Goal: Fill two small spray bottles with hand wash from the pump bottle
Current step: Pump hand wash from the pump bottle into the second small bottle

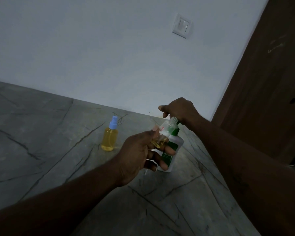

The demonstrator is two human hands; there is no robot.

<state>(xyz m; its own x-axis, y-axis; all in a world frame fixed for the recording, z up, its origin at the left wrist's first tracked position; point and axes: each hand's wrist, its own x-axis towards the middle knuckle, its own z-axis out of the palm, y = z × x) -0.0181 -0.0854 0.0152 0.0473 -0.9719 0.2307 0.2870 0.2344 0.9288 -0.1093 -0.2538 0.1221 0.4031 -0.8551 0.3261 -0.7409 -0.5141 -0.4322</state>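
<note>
My left hand [140, 155] grips a small clear spray bottle [163, 133] with no cap, tilted, its open neck up under the pump spout; a little yellow liquid lies in its lower part. Behind it stands the white pump bottle [174, 147] with a green label and green pump neck. My right hand [179, 109] rests on top of the pump head, which is hidden beneath it. A second small spray bottle [109, 137], full of yellow liquid and closed with a blue spray cap, stands upright on the counter to the left.
The grey marbled counter [58, 150] meets a white wall carrying a light switch [182, 26]. A dark brown wooden door [266, 82] stands at the right, close to my right arm.
</note>
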